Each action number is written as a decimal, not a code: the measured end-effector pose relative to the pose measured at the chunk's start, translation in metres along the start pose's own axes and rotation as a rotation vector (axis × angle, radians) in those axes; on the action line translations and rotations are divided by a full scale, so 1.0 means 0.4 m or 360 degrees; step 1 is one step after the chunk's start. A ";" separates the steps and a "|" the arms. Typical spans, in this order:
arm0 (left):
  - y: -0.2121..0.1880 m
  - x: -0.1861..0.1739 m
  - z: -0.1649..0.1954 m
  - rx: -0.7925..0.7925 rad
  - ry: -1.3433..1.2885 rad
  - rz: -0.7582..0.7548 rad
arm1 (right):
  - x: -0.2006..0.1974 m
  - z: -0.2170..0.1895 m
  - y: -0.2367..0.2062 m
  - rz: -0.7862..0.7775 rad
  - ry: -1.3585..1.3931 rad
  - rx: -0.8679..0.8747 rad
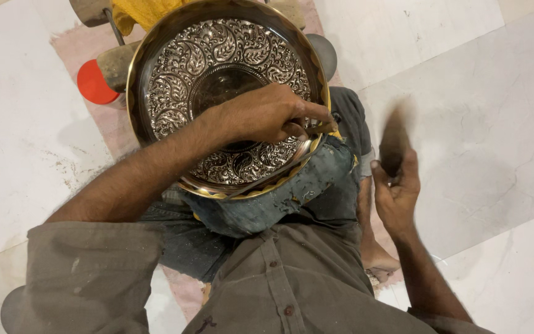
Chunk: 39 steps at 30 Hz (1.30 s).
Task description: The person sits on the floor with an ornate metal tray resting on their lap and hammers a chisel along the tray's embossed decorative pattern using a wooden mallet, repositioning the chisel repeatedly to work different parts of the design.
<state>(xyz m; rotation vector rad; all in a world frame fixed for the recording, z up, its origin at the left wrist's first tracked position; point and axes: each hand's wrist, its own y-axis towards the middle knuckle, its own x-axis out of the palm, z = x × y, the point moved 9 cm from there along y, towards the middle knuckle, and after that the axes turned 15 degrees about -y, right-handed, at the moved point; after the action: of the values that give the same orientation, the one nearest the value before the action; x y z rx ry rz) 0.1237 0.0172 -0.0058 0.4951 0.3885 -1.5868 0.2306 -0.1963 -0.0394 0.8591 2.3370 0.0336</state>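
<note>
A large round metal plate with an engraved leaf pattern and a brass-coloured rim rests on my lap. My left hand lies over its lower right part, shut on a thin metal chisel whose tip meets the plate near the rim. My right hand is raised to the right of the plate, shut on a dark hammer that is blurred by motion.
A red round lid lies on the floor at the left of the plate, next to a stone-like block. Yellow cloth shows at the top. White marble floor surrounds me.
</note>
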 end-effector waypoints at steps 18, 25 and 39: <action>-0.012 -0.009 -0.001 0.0057 0.0055 0.0058 | 0.019 -0.039 -0.038 -0.0065 -0.1048 -0.0109; -0.074 -0.062 -0.001 0.0091 -0.0276 0.0451 | 0.039 -0.017 -0.034 -0.0315 -0.0789 0.0160; -0.103 -0.027 -0.030 -0.0210 -0.0174 0.0495 | 0.017 -0.066 0.067 -0.0335 -0.1238 -0.0161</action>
<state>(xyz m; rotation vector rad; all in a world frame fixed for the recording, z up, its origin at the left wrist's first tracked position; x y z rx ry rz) 0.0840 0.0359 -0.0122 0.3468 0.3139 -1.2720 0.2266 -0.1664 -0.0160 0.4509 1.6569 -0.2296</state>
